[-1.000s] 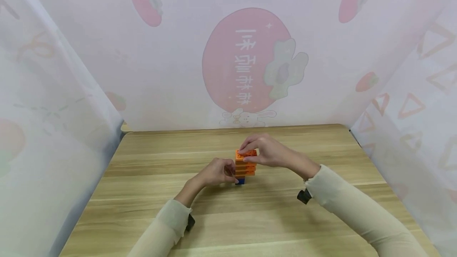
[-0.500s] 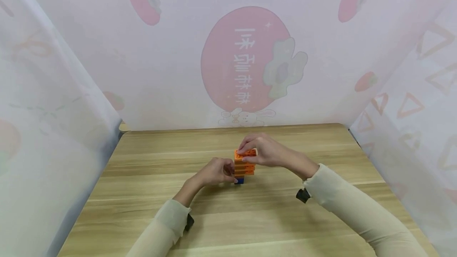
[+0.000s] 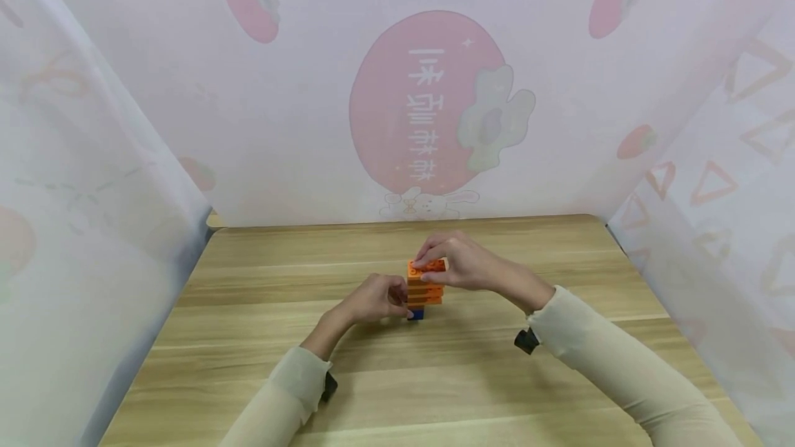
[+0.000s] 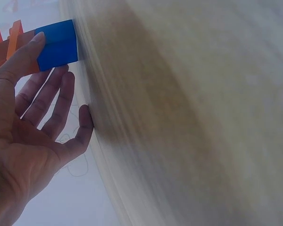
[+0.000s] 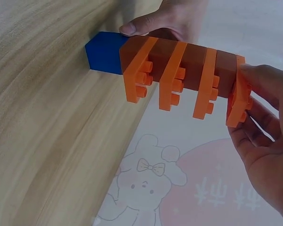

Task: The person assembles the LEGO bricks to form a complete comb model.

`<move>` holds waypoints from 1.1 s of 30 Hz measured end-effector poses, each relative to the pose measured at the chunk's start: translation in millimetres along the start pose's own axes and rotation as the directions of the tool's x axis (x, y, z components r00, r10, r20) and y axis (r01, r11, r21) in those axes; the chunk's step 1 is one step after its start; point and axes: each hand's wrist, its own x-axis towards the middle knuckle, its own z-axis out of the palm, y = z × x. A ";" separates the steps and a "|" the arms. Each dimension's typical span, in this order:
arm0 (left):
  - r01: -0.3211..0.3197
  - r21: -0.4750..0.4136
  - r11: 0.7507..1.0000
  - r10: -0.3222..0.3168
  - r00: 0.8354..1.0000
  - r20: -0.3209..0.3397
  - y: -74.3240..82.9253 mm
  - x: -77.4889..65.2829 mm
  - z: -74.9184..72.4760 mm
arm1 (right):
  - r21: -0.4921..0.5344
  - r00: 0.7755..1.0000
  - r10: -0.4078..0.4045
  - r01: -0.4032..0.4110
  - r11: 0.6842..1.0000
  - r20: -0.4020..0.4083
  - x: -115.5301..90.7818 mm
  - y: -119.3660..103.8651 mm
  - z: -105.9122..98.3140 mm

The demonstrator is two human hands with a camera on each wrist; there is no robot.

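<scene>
A tower of toy building bricks stands on the wooden table (image 3: pixel 385 371). Its base is a blue brick (image 5: pixel 104 52); above it, brown bricks (image 5: pixel 193 61) alternate with flat orange bricks whose studded ends jut out to one side. Low on the tower, my left hand (image 3: pixel 373 299) steadies it between thumb and fingers, the thumb lying where the blue brick meets the brown above. My right hand (image 3: pixel 466 262) pinches the topmost orange brick (image 5: pixel 235 113), thumb on one side and fingers on the other. The left index fingertip is hidden behind the tower.
Pale printed curtains (image 3: pixel 298 123) with strawberry and rabbit drawings hang behind the table and along both sides. A small dark wrist camera (image 3: pixel 526 341) sits under the right sleeve, and another dark camera (image 3: pixel 329 386) under the left one.
</scene>
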 end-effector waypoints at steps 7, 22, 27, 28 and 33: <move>0.008 0.001 1.000 -0.008 1.000 0.000 -0.3 -0.5 1.0 | 0.016 1.000 0.000 0.000 1.000 -0.007 0.0 0.5 0.5; -0.018 0.000 1.000 0.018 1.000 -0.008 0.1 -2.7 2.9 | 0.048 0.999 0.036 -0.036 0.998 -0.018 -5.2 2.9 3.8; -0.015 0.006 1.000 0.015 1.000 -0.017 1.2 -3.9 2.3 | 0.080 0.998 0.013 -0.008 0.997 -0.064 -7.7 7.6 10.1; -0.014 0.006 1.000 0.014 1.000 -0.017 1.4 -4.0 2.0 | 0.085 0.997 0.004 0.003 0.996 -0.083 -8.6 9.0 11.8; -0.026 0.008 1.000 0.026 0.999 -0.020 2.7 -4.9 0.5 | 0.088 0.982 -0.058 0.075 0.993 -0.180 -15.0 14.2 21.5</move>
